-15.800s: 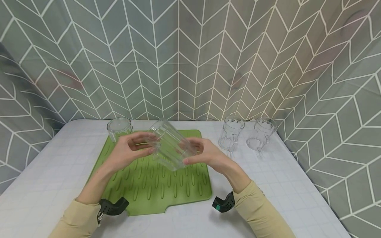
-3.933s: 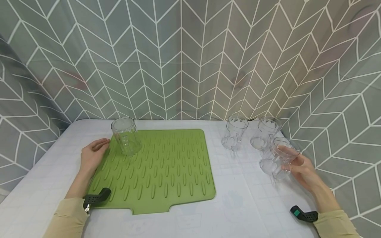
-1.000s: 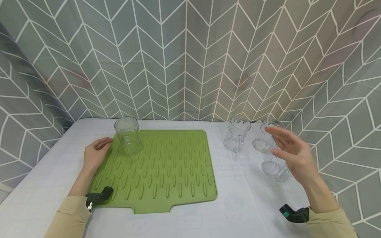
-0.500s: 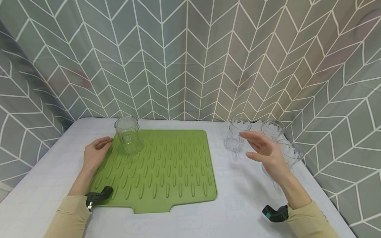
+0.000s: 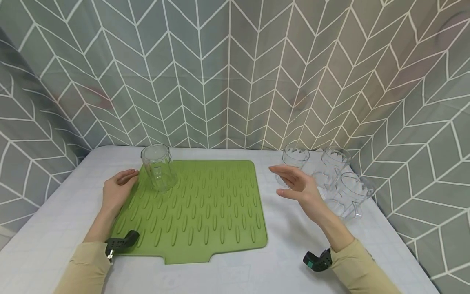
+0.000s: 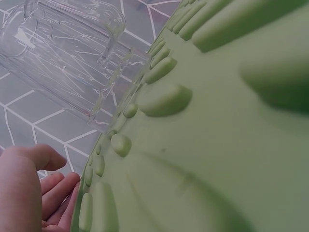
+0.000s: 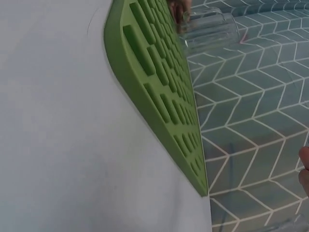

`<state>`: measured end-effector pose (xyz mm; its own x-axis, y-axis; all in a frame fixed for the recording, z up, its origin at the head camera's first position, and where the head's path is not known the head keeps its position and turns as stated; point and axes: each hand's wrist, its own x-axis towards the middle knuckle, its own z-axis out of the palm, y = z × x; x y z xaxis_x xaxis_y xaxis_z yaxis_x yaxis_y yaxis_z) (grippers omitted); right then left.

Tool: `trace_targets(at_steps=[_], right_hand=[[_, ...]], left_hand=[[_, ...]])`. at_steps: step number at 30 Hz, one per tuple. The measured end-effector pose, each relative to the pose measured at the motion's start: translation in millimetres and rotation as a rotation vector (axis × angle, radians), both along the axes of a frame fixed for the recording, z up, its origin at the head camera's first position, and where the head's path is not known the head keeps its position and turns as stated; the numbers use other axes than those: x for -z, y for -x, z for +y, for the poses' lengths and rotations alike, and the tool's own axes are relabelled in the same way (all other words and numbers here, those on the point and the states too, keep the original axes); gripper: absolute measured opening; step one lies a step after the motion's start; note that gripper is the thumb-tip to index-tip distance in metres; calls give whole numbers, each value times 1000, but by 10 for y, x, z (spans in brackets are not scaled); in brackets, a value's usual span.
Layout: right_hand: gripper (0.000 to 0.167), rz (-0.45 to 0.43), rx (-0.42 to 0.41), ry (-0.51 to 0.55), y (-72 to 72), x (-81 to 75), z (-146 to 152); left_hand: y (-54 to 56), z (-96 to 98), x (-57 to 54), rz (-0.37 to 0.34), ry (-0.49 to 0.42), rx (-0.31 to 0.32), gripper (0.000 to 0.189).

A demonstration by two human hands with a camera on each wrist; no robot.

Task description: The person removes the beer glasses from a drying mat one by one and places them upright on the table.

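Note:
My left hand rests on the white table against the left edge of the green ribbed drying mat, its fingers loosely bent and holding nothing. Just beside it, a clear glass mug stands on the mat's back left corner; the left wrist view shows this mug close by. My right hand hovers over the table right of the mat, thumb and fingers apart, with nothing between them. Behind it stands a second glass mug, partly covered by the fingers.
Two more glass mugs stand close together at the table's right side, one farther back and one nearer. A patterned grey curtain borders the table's back and sides.
Earlier both hands held a mug above the mat; later the right hand gripped one at the right. That hand has let go and moved left toward the mat. The left hand stays put lately.

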<state>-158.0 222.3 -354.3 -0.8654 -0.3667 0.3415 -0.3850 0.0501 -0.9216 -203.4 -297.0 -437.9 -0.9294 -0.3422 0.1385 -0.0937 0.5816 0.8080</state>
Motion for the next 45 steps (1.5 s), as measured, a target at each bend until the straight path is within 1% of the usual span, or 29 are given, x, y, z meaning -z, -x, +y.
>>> trace_targets(at_steps=[8, 16, 22, 28, 41, 45], right_hand=[[57, -29, -19, 17, 57, 35, -180], [58, -59, -17, -2, 86, 72, -350], [57, -77, -53, 17, 120, 74, -551], [59, -76, -89, 35, 173, 84, -782], [62, -92, -117, 63, 275, -9, -1304], [64, -90, -117, 49, 316, -24, -1457]], left_hand=[[-8, 4, 10, 27, -26, 6, 48], [-13, 5, -2, 7, -24, 3, 48], [-17, 0, -4, -4, -13, -1, 48], [-10, 9, 5, 9, -7, 0, 47], [12, 4, 24, 22, -17, 13, 48], [2, -6, 19, 24, -22, 9, 48]])
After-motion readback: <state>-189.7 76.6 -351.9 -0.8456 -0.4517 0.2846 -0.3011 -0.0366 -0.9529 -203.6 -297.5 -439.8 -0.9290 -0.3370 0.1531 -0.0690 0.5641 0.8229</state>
